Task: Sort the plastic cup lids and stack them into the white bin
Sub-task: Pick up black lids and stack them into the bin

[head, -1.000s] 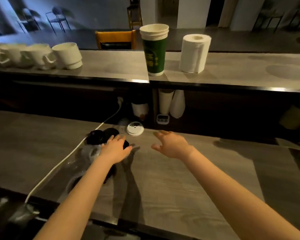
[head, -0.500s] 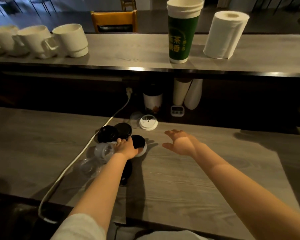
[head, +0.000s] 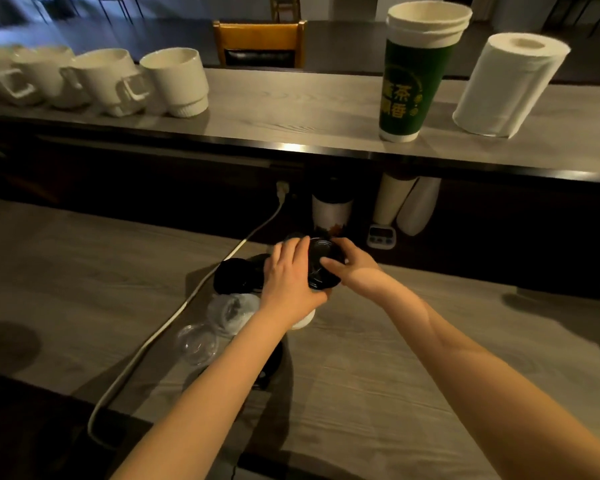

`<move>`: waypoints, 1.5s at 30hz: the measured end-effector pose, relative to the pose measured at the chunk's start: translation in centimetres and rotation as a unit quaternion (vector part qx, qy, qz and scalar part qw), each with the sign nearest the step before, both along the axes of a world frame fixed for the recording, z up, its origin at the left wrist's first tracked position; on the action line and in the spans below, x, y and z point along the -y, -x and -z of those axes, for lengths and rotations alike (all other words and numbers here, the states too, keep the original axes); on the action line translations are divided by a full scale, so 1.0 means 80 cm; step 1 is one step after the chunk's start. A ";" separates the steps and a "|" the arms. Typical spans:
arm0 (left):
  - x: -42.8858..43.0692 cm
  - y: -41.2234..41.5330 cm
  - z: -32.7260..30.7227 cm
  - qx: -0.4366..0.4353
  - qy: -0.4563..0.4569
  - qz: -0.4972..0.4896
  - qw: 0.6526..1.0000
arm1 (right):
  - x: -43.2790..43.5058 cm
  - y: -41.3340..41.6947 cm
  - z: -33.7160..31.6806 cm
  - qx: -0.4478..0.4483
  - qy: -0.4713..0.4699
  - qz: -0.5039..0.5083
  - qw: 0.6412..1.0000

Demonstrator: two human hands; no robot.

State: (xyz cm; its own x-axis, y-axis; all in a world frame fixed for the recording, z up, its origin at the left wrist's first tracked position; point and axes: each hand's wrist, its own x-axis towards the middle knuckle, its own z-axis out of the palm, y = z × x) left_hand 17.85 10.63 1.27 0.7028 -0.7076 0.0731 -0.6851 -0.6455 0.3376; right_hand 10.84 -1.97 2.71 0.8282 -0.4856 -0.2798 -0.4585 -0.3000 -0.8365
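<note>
Left hand (head: 291,275), right hand (head: 355,268) moved onto round black lid (head: 321,259); both grips pinching rim.

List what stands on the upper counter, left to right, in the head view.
On the upper counter: row of white mugs → stack of green paper cups → paper towel roll.

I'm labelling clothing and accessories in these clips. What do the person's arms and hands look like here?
The left forearm and right forearm are bare down to the frame's lower edge; no sleeve shows. The left hand and right hand wear no gloves. Neither wrist carries a watch, band or bracelet, and no ring shows on the visible fingers, though the light is dim.
</note>
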 end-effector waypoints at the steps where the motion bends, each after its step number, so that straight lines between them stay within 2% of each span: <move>1: -0.003 -0.002 -0.004 0.016 0.010 -0.004 1.000 | 0.000 -0.005 -0.001 0.021 -0.025 0.009 0.999; 4: -0.016 -0.014 -0.004 0.030 0.011 0.005 0.999 | 0.001 -0.015 -0.002 0.036 -0.027 0.020 0.999; 7: -0.035 -0.028 0.002 -0.044 -0.009 0.001 0.999 | 0.000 -0.020 0.001 0.010 0.052 0.026 0.998; 10: -0.069 -0.036 0.017 -0.096 -0.008 -0.034 0.995 | -0.003 -0.013 0.009 0.001 0.065 0.046 0.997; 13: -0.105 -0.028 0.037 -0.150 -0.137 -0.011 0.979 | -0.011 0.001 0.022 -0.003 0.062 0.055 0.997; 16: -0.124 -0.006 0.051 -0.206 -0.263 0.035 0.942 | -0.021 0.013 0.034 -0.011 0.048 0.067 0.997; 19: -0.127 0.016 0.068 -0.177 -0.327 0.063 0.926 | -0.032 0.019 0.041 -0.011 0.030 0.065 0.997; 24: -0.123 0.022 0.085 -0.101 -0.316 0.051 0.942 | -0.038 0.024 0.040 0.003 0.010 0.071 0.997; 27: -0.117 0.020 0.079 -0.086 -0.313 0.050 0.944 | -0.037 0.031 0.037 0.022 -0.007 0.074 0.997; 31: -0.107 0.017 0.057 -0.126 -0.254 0.022 0.959 | -0.029 0.045 0.026 0.060 -0.023 0.093 0.994; 34: -0.092 0.024 0.029 -0.128 -0.115 0.012 0.985 | -0.016 0.061 0.010 0.093 -0.018 0.105 0.990; 36: -0.072 0.032 0.006 -0.131 -0.043 -0.005 0.990 | -0.003 0.077 -0.003 0.118 -0.012 0.114 0.986; 42: 0.008 0.074 -0.038 -0.168 0.140 -0.045 0.975 | 0.051 0.149 -0.039 0.178 0.014 0.164 0.970; 45: 0.046 0.110 -0.052 -0.191 0.204 -0.030 0.960 | 0.086 0.204 -0.051 0.185 0.051 0.191 0.963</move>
State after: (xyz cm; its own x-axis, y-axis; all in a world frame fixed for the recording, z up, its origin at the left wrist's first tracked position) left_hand 9.05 6.96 5.47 0.7726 -0.6317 0.0638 -0.4259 -0.4412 0.7899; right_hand -5.44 -8.83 6.78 0.6177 -0.7837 0.0650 -0.2281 -0.2577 -0.9389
